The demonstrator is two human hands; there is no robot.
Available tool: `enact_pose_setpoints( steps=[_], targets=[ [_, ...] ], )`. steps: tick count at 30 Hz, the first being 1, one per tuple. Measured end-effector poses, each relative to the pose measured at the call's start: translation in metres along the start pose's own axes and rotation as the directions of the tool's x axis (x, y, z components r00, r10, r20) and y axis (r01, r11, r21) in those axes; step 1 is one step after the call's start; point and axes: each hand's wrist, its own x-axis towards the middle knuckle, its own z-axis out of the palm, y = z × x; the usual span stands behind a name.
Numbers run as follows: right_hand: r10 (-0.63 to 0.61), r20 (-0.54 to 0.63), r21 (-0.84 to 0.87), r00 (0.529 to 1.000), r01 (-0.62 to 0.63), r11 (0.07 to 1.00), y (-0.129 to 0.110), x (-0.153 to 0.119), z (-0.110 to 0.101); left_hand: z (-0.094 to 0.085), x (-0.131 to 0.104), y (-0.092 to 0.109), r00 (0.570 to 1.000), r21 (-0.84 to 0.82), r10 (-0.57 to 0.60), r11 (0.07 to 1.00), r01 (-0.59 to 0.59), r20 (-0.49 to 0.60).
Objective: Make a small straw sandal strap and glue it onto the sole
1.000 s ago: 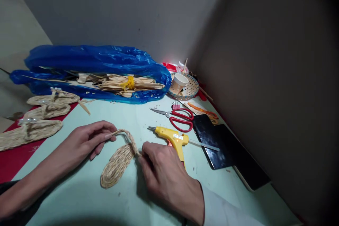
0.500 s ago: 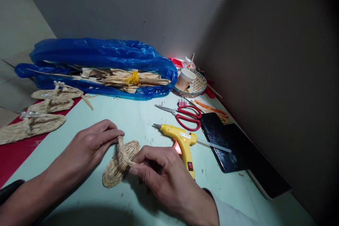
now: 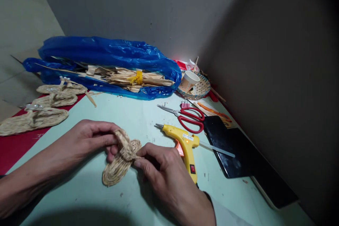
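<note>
Three woven sandals (image 3: 50, 118) lie at far left of the yellow glue gun (image 3: 182, 139), well apart from it, their long axes running roughly side to side, with bead-like trim on their straps. Beyond the glue gun and to its left, a blue plastic bag (image 3: 103, 51) stretches crosswise, its mouth baring a straw bundle (image 3: 150, 78) bound in yellow.

Nearer, left of the glue gun, a person's left hand (image 3: 92, 139) curls, thumb and fingers pinched together on the far end of a braided strap (image 3: 123, 140). The strap lies across a small woven sole (image 3: 113, 173) on the pale green tabletop (image 3: 119, 111), just left of the glue gun. The sole's long axis slants: one rounded end points toward the wearer and left, the other away and right, toward the glue gun's nozzle. The right hand (image 3: 169, 174), just in front of the glue gun, pinches the strap's near end between thumb and forefinger, its other fingers folded.

The glue gun's nozzle points left and slightly away. Red-handled scissors (image 3: 192, 118) lie just beyond it, blades also leftward; farther back, a basket (image 3: 202, 90) holds a tilted cup (image 3: 187, 82). Dark flat devices (image 3: 251, 159) lie to its right.
</note>
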Motion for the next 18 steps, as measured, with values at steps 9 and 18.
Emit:
enact_pose_setpoints(
  steps=[9, 18],
  targets=[
    [-0.14, -0.092, -0.145, 0.986, 0.126, 0.981, 0.003, -0.002, 0.009, 0.001, 0.001, -0.019, 1.0, 0.003, 0.017, 1.0, -0.017, -0.023],
    [-0.242, -0.226, -0.073, 0.943, 0.231, 0.97, 0.012, 0.007, 0.013, 0.009, -0.001, -0.013, 0.999, -0.05, -0.049, 0.998, 0.048, -0.019]
  ],
)
